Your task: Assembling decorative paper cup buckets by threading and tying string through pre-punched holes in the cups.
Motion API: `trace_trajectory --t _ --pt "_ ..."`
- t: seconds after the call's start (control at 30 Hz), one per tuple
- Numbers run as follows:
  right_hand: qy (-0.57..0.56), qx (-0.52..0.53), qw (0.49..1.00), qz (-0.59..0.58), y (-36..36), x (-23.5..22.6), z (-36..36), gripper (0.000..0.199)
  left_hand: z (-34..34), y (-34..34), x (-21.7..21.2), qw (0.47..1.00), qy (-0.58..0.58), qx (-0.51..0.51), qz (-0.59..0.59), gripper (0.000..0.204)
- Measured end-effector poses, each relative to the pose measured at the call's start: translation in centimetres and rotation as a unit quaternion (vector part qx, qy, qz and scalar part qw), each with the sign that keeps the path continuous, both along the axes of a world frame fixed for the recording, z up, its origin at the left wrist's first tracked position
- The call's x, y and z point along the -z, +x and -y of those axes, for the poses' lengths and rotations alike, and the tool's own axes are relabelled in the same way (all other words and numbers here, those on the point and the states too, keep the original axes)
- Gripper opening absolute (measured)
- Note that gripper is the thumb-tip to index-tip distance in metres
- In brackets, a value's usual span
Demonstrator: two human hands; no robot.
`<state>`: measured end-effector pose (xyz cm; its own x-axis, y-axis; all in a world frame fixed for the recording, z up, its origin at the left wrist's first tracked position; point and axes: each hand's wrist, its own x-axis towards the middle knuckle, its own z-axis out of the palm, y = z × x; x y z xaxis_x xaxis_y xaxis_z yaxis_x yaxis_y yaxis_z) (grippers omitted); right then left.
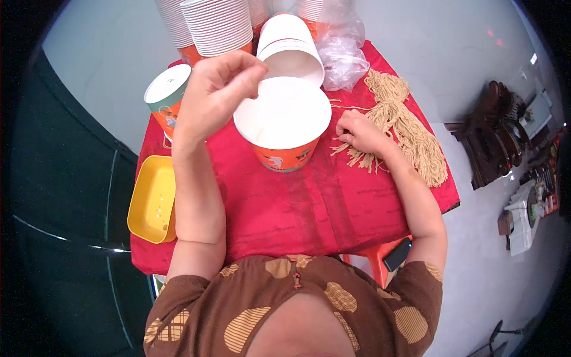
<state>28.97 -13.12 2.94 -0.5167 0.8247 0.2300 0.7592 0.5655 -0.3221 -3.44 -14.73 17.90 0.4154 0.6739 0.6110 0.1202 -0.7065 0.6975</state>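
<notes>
Fingertips of the left hand pinch the paper bowl rim; right hand grip on strings partly hidden.

bright, even daylight, soft and diffuse; no hard glare. faint shadows under the paper bowl on the red counter. strong fisheye bend, black vignette at all corners. centre sharp; right rim clutter smeared and small. left edge dim, dark.
</notes>
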Motion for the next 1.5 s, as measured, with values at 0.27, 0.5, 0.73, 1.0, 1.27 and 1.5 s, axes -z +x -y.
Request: trace_trajectory --t 0.27,0.5,0.73,1.0,1.27,1.5 --pt "0.057 0.022 0.998 0.017 0.1 1.0 0.4 0.008 -2.2 -2.8 0.7 0.945 -0.027 0.039 -0.322 0.025" --pt "0.067 -0.146 0.986 -0.040 -5.0 -3.7 5.7 0.010 -5.8 -4.6 3.4 0.955 -0.044 0.019 -0.294 0.038" --pt "-0.001 -0.283 0.955 -0.085 -12.1 -7.3 11.6 0.010 -6.1 -3.5 4.2 0.945 -0.020 -0.016 -0.327 0.043" --pt "0.178 -0.085 0.971 -0.136 -13.0 -7.7 10.2 0.015 -5.5 -4.2 4.4 0.917 0.052 -0.112 -0.378 0.025" --pt "0.124 -0.057 0.972 -0.193 -12.5 -9.9 8.2 0.009 -2.4 -2.5 1.0 0.906 -0.069 -0.106 -0.404 0.016" --pt "0.056 -0.062 0.949 -0.305 -13.0 -11.7 8.0 0.007 0.0 -1.6 -0.5 0.899 -0.054 -0.045 -0.433 0.024"
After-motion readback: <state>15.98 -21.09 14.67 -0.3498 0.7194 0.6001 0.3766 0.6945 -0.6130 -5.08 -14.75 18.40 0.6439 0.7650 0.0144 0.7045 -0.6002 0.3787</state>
